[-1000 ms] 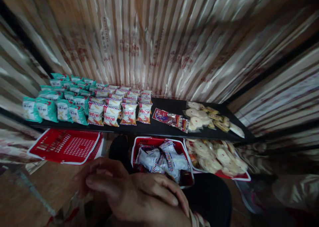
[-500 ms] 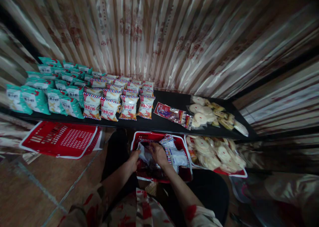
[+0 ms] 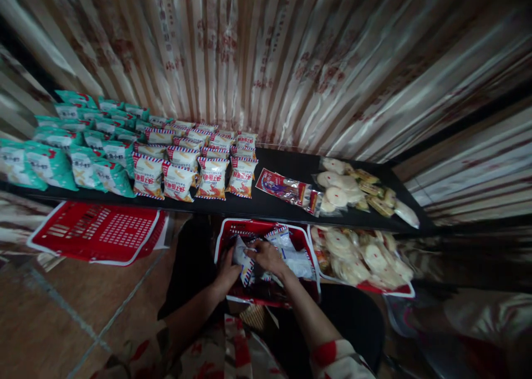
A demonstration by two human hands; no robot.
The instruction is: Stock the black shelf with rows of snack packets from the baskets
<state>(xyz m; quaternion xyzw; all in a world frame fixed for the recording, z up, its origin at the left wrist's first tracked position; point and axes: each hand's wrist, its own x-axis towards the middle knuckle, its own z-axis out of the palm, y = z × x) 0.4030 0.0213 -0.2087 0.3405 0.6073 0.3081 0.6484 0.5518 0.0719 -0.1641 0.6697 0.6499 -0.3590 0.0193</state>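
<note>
Both my hands are inside a red basket point(image 3: 308, 240) that sits low in front of a black shelf point(image 3: 270, 204). My left hand point(image 3: 228, 269) and my right hand point(image 3: 266, 255) together grip a white snack packet with red and blue striped edges point(image 3: 242, 261). More white snack packets point(image 3: 293, 254) lie in the same basket to the right of my hands.
On the shelf stand rows of green packets point(image 3: 62, 152), red-and-white striped packets point(image 3: 195, 160), a flat red packet point(image 3: 280, 186) and clear bags of round crackers point(image 3: 344, 188). A second red basket point(image 3: 95, 232) lies at the left; a basket of round crackers point(image 3: 366, 257) at the right.
A second ago my hands were clasped close below the camera. They have gone down into the red basket and have now lifted one striped packet between them.
</note>
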